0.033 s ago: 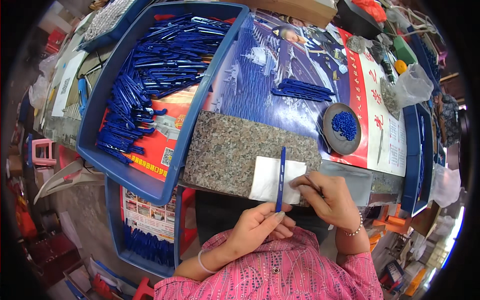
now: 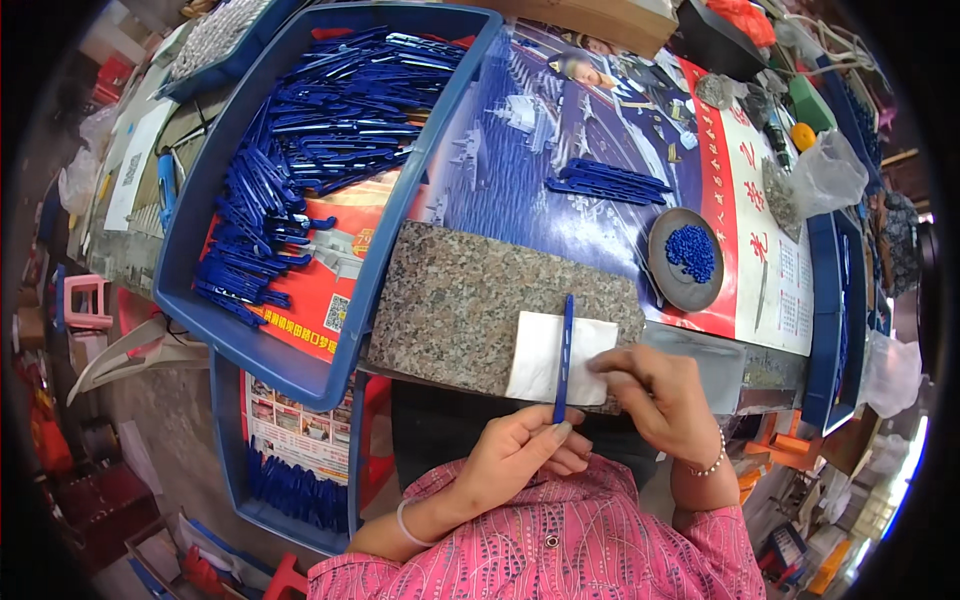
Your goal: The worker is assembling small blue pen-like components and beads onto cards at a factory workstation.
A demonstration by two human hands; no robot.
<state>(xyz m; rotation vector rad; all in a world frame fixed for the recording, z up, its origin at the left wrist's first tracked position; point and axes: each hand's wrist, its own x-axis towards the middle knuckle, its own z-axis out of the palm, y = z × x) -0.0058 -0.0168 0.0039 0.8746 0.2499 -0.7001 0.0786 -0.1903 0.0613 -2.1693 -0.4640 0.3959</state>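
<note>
My left hand point(image 2: 525, 443) pinches the near end of a slim blue plastic strip point(image 2: 567, 345) between thumb and fingers. Small pale slots run along the strip, which points away from me over a folded white cloth or paper pad point(image 2: 537, 357). That pad lies on the front edge of a speckled granite slab point(image 2: 470, 300). Just right of the strip, my right hand point(image 2: 665, 395) hovers at the pad's edge, fingers bent and closed; what they hold, if anything, I cannot make out. Beyond it sits a round dark dish point(image 2: 660, 262) holding small blue pieces point(image 2: 690, 252).
A big blue tray point(image 2: 372, 300) full of similar blue strips point(image 2: 340, 110) stands at the left, with a lower blue bin point(image 2: 228, 440) below it. A small stack of strips point(image 2: 608, 181) lies on the poster-covered table. Plastic bags point(image 2: 828, 172) and another blue tray point(image 2: 822, 330) crowd the right.
My right hand has shifted very slightly right, its fingers a little changed in pose. The strip and my left hand look almost the same.
</note>
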